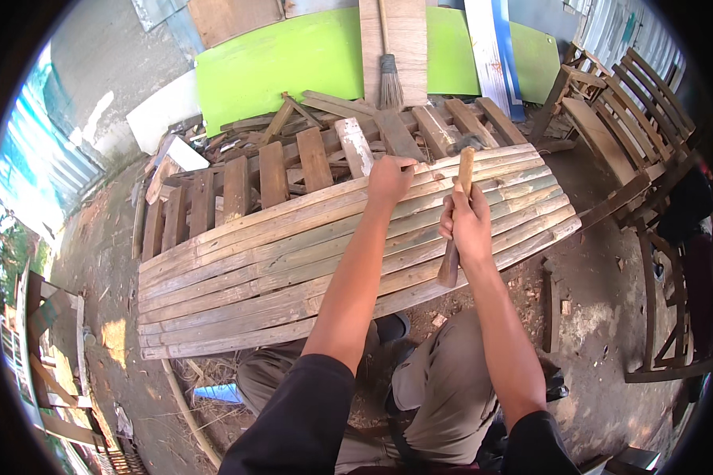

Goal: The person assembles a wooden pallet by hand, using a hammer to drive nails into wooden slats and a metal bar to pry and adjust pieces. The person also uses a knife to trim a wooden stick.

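Note:
My right hand (469, 222) is closed round the wooden handle of a hammer (466, 170), held upright over the right half of a bamboo slat panel (293, 265). Its dark metal head sits at the far end, and the handle's lower end flares out below my fist. Near the panel's far edge, my left hand (390, 180) is closed with the fingers pinched together. Whatever those fingers hold, if anything, is too small to make out. The weathered bamboo strips lie side by side across the space in front of my knees.
Beyond the panel lies a slatted wooden frame (236, 188), with scrap wood behind it. A broom (390, 83) leans on a board by a green sheet (285, 71). Wooden chairs (622, 119) stand at the right; another wooden frame (55, 356) is at the left.

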Demonstrator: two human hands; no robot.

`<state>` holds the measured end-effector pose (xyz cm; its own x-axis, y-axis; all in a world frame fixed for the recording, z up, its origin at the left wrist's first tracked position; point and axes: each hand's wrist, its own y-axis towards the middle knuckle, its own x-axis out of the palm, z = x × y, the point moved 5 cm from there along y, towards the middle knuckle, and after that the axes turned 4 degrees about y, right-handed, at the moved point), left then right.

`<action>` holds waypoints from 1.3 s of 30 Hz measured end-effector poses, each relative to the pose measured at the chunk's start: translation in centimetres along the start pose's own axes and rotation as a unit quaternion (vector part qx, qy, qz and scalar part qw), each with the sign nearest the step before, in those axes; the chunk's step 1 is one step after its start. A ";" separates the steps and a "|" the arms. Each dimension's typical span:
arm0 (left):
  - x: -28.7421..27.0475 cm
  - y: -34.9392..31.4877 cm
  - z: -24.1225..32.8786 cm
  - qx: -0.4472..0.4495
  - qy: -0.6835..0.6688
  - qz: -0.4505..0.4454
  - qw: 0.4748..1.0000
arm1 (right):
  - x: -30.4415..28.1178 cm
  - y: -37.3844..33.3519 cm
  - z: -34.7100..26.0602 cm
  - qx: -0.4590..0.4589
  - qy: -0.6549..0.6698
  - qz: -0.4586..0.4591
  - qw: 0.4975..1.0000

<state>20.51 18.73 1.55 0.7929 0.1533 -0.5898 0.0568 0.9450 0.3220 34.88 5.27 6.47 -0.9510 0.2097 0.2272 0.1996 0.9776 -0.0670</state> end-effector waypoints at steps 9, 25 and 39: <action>-0.1 -3.0 0.1 0.063 0.246 -0.018 0.967 | -0.7 -4.4 1.9 0.011 -0.071 0.059 0.996; -2.0 2.3 -2.1 -0.038 0.247 -0.038 0.967 | -2.4 -3.3 2.6 0.053 0.049 0.049 0.996; -2.0 4.8 -0.9 -0.186 0.279 0.043 0.941 | -1.7 -3.6 2.5 0.090 -0.095 0.066 0.989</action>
<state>18.62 23.22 3.62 0.3373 0.2647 -0.9034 -0.2914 0.9419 0.1672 35.19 1.38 3.89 -0.9500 0.3118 0.0189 0.2965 0.9193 -0.2589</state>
